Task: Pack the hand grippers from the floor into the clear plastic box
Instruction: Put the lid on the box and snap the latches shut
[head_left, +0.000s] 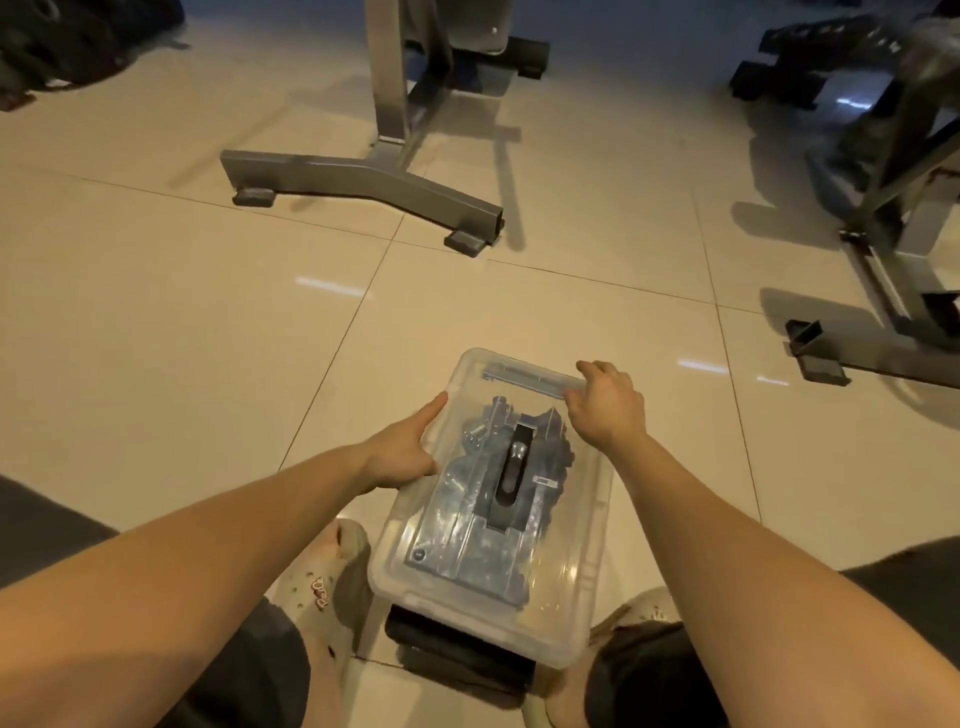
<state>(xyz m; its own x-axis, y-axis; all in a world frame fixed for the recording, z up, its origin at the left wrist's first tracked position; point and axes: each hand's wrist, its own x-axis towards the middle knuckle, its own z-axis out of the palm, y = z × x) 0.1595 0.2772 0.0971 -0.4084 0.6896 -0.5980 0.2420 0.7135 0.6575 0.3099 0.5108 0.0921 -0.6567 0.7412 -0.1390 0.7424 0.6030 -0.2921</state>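
The clear plastic box (566, 613) sits between my feet with its clear lid on top. Through the lid I see several hand grippers (498, 467) with dark handles and metal springs packed inside. My left hand (408, 449) presses against the box's left edge, thumb on the lid and fingers down the side. My right hand (608, 402) rests on the lid's far right corner, fingers curled over the rim. No hand grippers show on the floor.
A dark block (457, 654) lies under the near end of the box. My two beige clogs (332, 577) flank it. A grey metal bench frame (374, 182) stands ahead; another machine frame (883, 234) stands at the right. Beige floor tiles (156, 312) spread out to the left.
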